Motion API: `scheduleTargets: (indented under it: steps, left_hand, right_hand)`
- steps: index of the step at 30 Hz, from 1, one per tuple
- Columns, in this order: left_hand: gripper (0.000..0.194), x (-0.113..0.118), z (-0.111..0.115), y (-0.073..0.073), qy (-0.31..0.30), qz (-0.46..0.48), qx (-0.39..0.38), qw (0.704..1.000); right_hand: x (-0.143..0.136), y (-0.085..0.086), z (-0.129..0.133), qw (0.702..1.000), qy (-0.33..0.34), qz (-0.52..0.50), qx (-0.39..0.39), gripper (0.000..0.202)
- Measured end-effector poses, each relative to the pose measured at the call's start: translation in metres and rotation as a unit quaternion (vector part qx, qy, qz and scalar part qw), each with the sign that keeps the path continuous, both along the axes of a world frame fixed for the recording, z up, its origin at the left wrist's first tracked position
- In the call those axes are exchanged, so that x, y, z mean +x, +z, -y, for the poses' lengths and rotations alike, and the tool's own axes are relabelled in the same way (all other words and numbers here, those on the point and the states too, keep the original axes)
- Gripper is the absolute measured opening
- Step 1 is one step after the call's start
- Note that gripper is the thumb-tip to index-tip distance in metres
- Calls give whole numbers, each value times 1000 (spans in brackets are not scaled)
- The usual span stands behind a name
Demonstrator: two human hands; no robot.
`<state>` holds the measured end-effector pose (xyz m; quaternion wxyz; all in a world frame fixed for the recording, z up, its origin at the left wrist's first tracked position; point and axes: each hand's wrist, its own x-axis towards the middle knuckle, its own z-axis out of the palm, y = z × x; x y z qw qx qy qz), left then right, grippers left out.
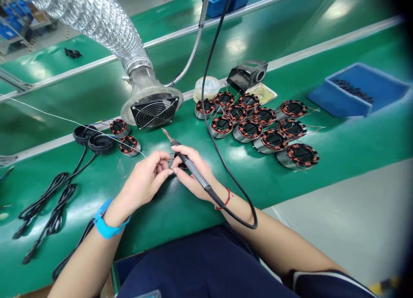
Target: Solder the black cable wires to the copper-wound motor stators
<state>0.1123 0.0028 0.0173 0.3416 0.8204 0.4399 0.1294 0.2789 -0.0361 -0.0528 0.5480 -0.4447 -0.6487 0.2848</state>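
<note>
A soldering iron with a black cable lies in my right hand, its tip pointing away towards the fume fan. The right thumb and fingertips also meet my left fingertips. My left hand is closed in a pinch, and what its fingertips grip is hidden. A thin pale wire runs in from the left and reaches the back of this hand. Between and behind the hands shows a small dark round part, mostly covered. Two wound motor stators stand beyond my left hand.
Several copper-wound stators stand in rows to the right. Black caps with coiled power cords lie left. A blue bin of dark parts stands far right. The iron's cable loops over the bench beside my right arm.
</note>
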Motion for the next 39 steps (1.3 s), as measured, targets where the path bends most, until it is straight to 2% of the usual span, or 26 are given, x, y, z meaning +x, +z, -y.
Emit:
scheduleTargets:
  steps: [3, 6, 9, 12, 16, 20, 24, 27, 34, 39]
  left_hand:
    - [9, -3, 3, -5, -41, -10, 133, 990]
    - [13, -3, 14, -11, -22, -43, 203, 978]
    - [17, 2, 27, -14, 29, -74, 204, 976]
    - [19, 9, 33, -15, 62, -102, 181, 976]
    - [21, 12, 28, -15, 67, -132, 163, 975]
    - [22, 12, 23, -15, 67, -136, 153, 977]
    - [23, 12, 19, -15, 58, -138, 168, 974]
    - [22, 13, 18, -16, 54, -137, 176, 973]
    - [23, 15, 15, -16, 44, -135, 191, 971]
    - [22, 15, 12, -18, 35, -136, 206, 968]
  right_hand:
    - [-1, -4, 1, 998, 7, -52, -31, 45]
    - [-2, -5, 2, 994, 4, -89, -64, 46]
    - [1, -1, 4, 997, 10, -60, -51, 45]
    - [14, 7, 6, 999, 24, 39, -9, 43]
    - [32, 12, 9, 984, 51, 171, 12, 51]
    - [32, 5, 4, 974, 44, 220, 19, 37]
    - [21, -3, -4, 980, -21, 195, 19, 34]
    - [20, -2, -1, 983, -42, 176, 25, 36]
    - [34, 7, 32, 992, -96, 64, 57, 32]
    - [32, -6, 55, 985, -145, -6, 88, 25]
